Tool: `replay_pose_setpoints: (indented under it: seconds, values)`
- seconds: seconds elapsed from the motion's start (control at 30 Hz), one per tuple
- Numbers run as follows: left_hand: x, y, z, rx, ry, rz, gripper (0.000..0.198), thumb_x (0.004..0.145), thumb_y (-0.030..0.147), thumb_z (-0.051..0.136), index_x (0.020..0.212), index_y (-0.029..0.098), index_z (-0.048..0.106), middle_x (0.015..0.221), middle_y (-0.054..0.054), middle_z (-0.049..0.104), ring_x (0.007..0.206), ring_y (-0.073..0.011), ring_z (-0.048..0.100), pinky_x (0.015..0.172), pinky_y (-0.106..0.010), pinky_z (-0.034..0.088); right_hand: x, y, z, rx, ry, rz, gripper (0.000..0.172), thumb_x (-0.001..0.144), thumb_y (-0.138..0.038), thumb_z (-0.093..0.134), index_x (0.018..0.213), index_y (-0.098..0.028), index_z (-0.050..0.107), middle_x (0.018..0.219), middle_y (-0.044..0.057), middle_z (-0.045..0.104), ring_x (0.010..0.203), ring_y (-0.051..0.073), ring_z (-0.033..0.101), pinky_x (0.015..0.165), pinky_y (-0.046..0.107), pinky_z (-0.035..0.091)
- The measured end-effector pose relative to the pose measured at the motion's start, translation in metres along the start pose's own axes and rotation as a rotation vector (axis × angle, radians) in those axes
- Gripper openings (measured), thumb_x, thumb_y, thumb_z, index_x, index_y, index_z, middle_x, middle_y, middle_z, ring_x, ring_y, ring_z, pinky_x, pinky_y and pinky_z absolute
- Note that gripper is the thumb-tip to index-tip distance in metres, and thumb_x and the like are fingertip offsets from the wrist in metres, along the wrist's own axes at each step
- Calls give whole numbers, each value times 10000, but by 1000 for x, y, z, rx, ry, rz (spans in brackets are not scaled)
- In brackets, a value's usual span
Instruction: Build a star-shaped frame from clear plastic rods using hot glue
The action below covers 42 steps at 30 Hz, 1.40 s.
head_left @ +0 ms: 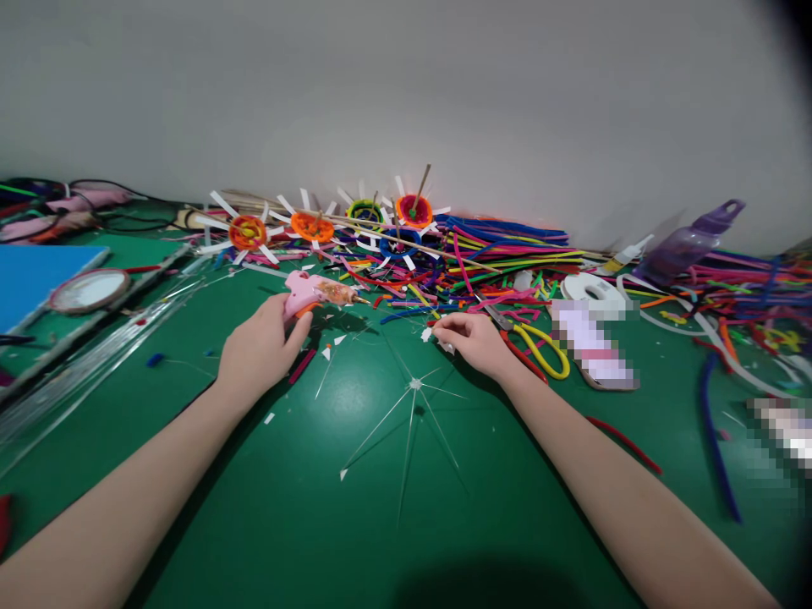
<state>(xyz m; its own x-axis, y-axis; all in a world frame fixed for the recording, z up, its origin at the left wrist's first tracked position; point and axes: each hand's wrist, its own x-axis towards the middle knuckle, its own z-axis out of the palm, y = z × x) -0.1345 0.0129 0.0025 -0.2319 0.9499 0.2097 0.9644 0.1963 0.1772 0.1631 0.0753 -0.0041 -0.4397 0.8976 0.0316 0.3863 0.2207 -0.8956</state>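
My left hand [263, 342] is wrapped round the handle of a pink glue gun [322, 292], whose nozzle points right. My right hand [473, 338] is closed in a pinch at a small white scrap [427, 335], its thumb and forefinger close together. Between and below the hands stands a frame of thin clear spokes [415, 384], joined at a whitish hub. One spoke carries a white tip [343, 474] at its lower left end. Several small white paper bits lie near the glue gun. Scissors [539, 347] with yellow and red handles rest just right of my right hand.
Colourful wheel shapes with white strips [249, 233] line the back, beside heaped pipe cleaners [507, 241]. To the right are a white tape roll [593, 293], a blurred phone-like object [589, 347] and a purple bottle [688, 245]. At left lie clear plastic [127, 326] and a tape ring [89, 292].
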Motion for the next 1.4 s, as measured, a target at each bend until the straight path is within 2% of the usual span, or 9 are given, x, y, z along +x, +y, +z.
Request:
replay_pose_setpoints:
  seconds: [0.67, 1.4]
  values:
    - [-1, -1, 0, -18, 13, 22, 478, 885, 502, 280, 1176, 168, 459, 1083, -109, 613, 878, -265, 604, 605, -319, 397, 1, 1, -1, -36, 31, 6, 212, 770, -345, 568, 751, -150, 650, 603, 15, 593, 534, 112, 511, 531, 248, 400]
    - [-1, -2, 1, -21, 16, 16, 513, 878, 515, 276, 1214, 170, 452, 1097, -121, 607, 908, -279, 599, 645, -339, 426, -1, 0, -1, -18, -8, -26, 204, 789, -349, 561, 792, -163, 643, 614, 1, 573, 538, 104, 491, 529, 243, 385]
